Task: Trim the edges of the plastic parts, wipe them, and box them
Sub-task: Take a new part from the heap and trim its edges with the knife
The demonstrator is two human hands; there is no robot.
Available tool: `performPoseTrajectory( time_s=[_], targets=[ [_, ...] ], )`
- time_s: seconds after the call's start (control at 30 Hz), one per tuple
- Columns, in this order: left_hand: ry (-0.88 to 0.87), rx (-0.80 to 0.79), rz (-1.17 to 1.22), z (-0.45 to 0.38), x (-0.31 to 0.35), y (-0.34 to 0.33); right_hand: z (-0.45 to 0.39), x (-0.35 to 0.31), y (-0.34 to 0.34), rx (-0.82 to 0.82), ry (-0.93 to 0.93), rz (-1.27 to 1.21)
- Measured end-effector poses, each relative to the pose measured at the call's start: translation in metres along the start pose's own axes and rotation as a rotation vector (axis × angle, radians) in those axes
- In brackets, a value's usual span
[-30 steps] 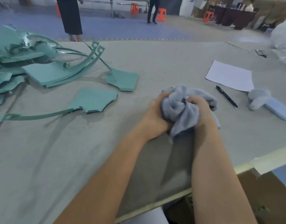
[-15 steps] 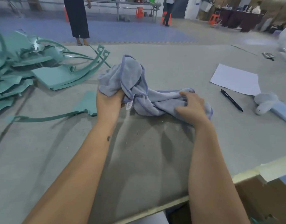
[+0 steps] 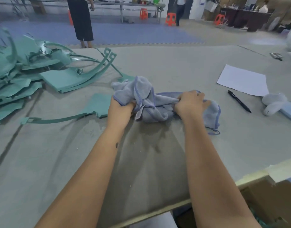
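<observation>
Your left hand has dropped lower, bunching the cloth again. Your right hand now pinches a fold, both grips closed on it over the bench.

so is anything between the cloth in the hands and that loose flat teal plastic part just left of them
Nothing visible. Both the left hand and right hand grip the crumpled blue-grey cloth, and the flat teal plastic part lies right beside the left hand on bare table.

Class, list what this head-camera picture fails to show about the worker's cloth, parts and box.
- Fingertips of left hand and right hand: buried in the crumpled grey-blue cloth.
- Pile of teal plastic parts: cut off by the left edge.
- Brown cardboard box: contents cut off at the bottom-right corner.
</observation>
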State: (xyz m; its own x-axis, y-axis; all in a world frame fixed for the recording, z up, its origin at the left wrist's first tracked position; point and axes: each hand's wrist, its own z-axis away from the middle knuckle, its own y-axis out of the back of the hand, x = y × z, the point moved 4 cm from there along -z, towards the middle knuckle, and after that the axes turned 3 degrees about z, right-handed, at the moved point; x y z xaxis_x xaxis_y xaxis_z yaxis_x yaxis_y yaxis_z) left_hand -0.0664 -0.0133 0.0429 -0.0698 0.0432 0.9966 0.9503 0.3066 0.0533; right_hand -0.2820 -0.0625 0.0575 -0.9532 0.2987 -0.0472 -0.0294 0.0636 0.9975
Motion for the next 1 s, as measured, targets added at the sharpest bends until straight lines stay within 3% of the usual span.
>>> performPoseTrajectory(
  time_s=[0.07,0.13,0.23,0.3,0.37,0.63,0.7,0.83,0.9,0.97,1.0],
  targets=[
    [0.0,-0.049,0.01,0.002,0.004,0.0,0.004,-0.002,0.007,0.227,0.002,-0.063],
    [-0.046,-0.088,-0.021,0.002,0.011,-0.006,0.011,-0.009,0.023,0.46,0.026,-0.278],
    [-0.136,-0.124,-0.05,-0.004,0.02,-0.022,0.025,-0.036,0.041,0.637,0.209,-0.65],
    [-0.141,-0.181,-0.017,-0.002,0.022,-0.03,0.038,-0.063,0.042,0.551,0.418,-0.916],
    [-0.156,-0.117,0.126,-0.001,0.017,-0.024,0.049,-0.081,0.037,0.374,0.51,-1.154],
    [-0.047,0.285,0.369,0.001,-0.011,0.013,0.069,-0.106,0.032,0.035,0.77,-1.376],
    [-0.044,0.36,0.377,-0.003,-0.01,0.022,0.055,-0.092,0.035,0.026,0.696,-1.481],
    [-0.098,0.43,0.287,-0.022,0.019,0.024,0.007,-0.039,0.018,0.09,0.325,-1.568],
    [-0.162,0.328,0.343,-0.033,0.039,0.008,-0.005,-0.024,0.001,-0.05,0.257,-1.578],
    [-0.243,0.037,0.325,-0.039,0.055,-0.026,-0.011,-0.018,-0.015,-0.154,0.282,-1.561],
    [-0.288,-0.101,0.195,-0.039,0.058,-0.045,-0.012,-0.015,-0.019,-0.112,0.273,-1.461]
  ],
)
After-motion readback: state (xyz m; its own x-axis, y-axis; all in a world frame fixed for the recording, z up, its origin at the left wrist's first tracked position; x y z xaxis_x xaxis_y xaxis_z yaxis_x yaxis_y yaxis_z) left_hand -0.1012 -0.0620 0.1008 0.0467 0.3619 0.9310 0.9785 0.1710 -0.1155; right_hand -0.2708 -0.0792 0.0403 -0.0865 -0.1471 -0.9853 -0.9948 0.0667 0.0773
